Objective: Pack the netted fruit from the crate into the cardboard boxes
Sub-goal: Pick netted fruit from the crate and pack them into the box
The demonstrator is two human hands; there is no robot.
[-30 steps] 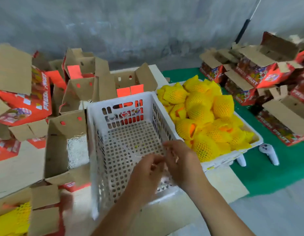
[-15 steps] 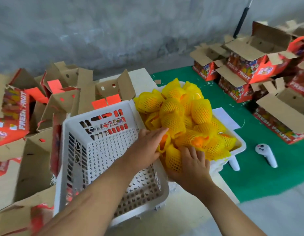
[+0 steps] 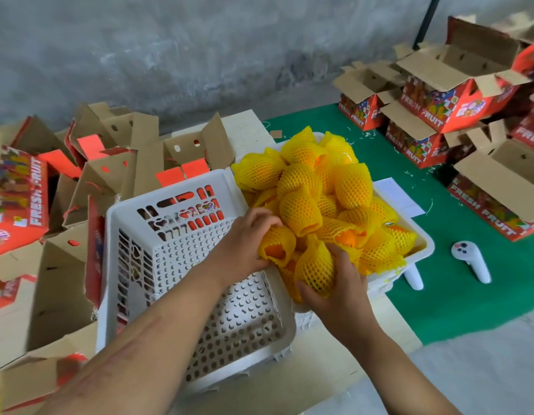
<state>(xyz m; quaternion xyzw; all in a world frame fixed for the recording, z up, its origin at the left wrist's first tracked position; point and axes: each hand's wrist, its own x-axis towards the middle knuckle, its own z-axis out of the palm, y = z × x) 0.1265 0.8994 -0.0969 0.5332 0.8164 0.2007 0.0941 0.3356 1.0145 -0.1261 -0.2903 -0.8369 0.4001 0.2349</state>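
Reaching from the near edge, two bare arms meet at the near end of a heap of netted fruit (image 3: 316, 199), each piece sleeved in yellow foam mesh, with orange skin showing at some open sleeve ends. The heap fills a white crate (image 3: 421, 253) right of centre on a pale surface (image 3: 319, 381). The left hand (image 3: 244, 244) curls its fingers round one fruit (image 3: 276, 247) at the heap's near left edge. The right hand (image 3: 337, 292) cups a second fruit (image 3: 315, 265) from below, thumb on the left and fingers wrapped up the right side; this fruit stands just beside the first and leans over the crate's near rim. A second white crate (image 3: 169, 259), perforated and holding no fruit, lies directly left of the full one, and the left forearm crosses over it. Open cardboard boxes (image 3: 89, 187) printed "FRESH FRUIT" crowd the left side, flaps raised, some tipped. More boxes (image 3: 457, 106) of the same print stand stacked at far right on a green cloth (image 3: 457, 295). Two white controllers (image 3: 472, 262) lie on the cloth, near right of the full crate. A grey wall (image 3: 199, 49) closes the far side.
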